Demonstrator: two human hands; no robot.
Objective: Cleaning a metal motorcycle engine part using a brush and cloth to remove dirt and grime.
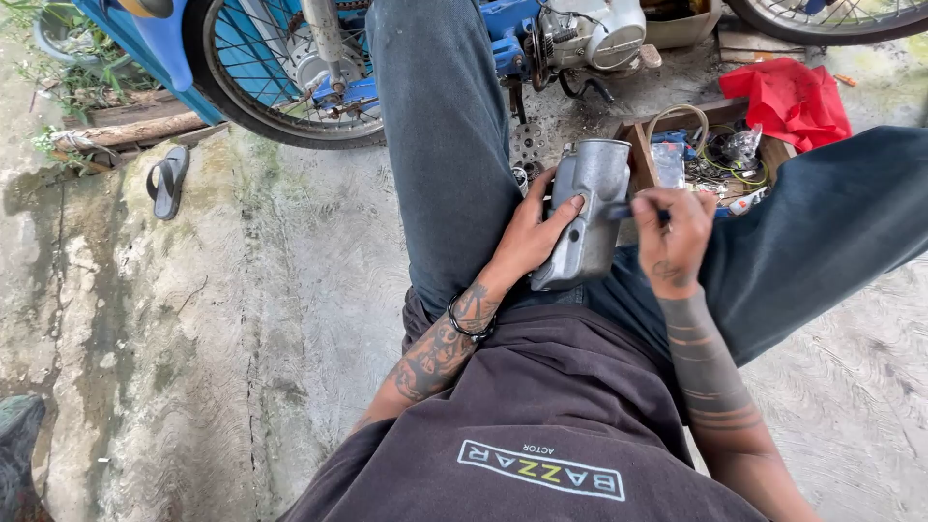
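Head view: a person sits on the bare concrete floor [242, 319] with knees spread, a grey cast-metal engine part [585, 213] propped upright on the lap between the thighs, apparently so that its pale face stays turned towards the eyes; the left hand [532, 232] cups the casting's side, fingers [570, 205] curled narrowly across its front and thumb behind, a grip that seems meant to steady the piece against pressure coming from the other side; the right hand [672, 242] is closed in a pinch around a thin dark tool [628, 211], whose tip meets the casting's right edge; what kind of tool it is cannot be told, since most of it is hidden in the fist; a dark bangle [471, 319] circles the left wrist.

Just beyond the knees, within arm's reach, stands an open wooden box [643, 145] crowded with wires and small parts; a red cloth [788, 101] lies crumpled beside it; a blue motorcycle [503, 34] is parked across the top of the scene, its spoked wheel [290, 72] and silver engine [590, 34] facing the sitter; a lone dark sandal [169, 182] rests well apart on the stained floor at left.
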